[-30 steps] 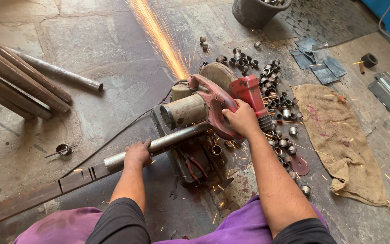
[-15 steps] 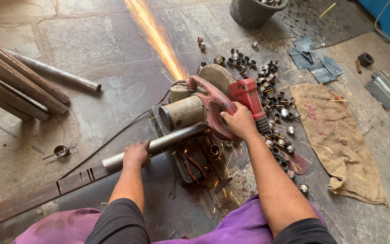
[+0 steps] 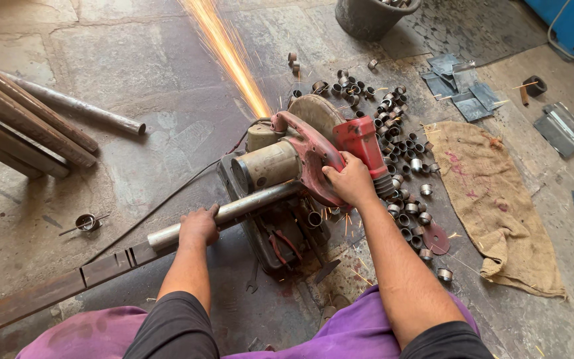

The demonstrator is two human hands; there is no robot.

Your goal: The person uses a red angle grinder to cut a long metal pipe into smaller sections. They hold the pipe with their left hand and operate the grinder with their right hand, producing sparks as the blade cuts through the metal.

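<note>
Big red chop saw (image 3: 300,166) sits on the stone floor (image 3: 134,80), throwing sparks (image 3: 227,53) away from the person. Steel pipe (image 3: 234,211) runs under the blade; left hand (image 3: 199,226) is wrapped round it. Right hand (image 3: 348,181) grips the saw handle (image 3: 361,143). Cut rings (image 3: 400,139) lie scattered just right of it.

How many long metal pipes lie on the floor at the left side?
4: three rusty brown metal pipes lying together at the left edge, and one grey metal pipe just behind them. More may be hidden outside the frame.

Even daylight, soft shadows under the arms. Sparks (image 3: 227,56) blown out, streaked. Sharp focus overall, slight wide-angle stretch at edges.
</note>
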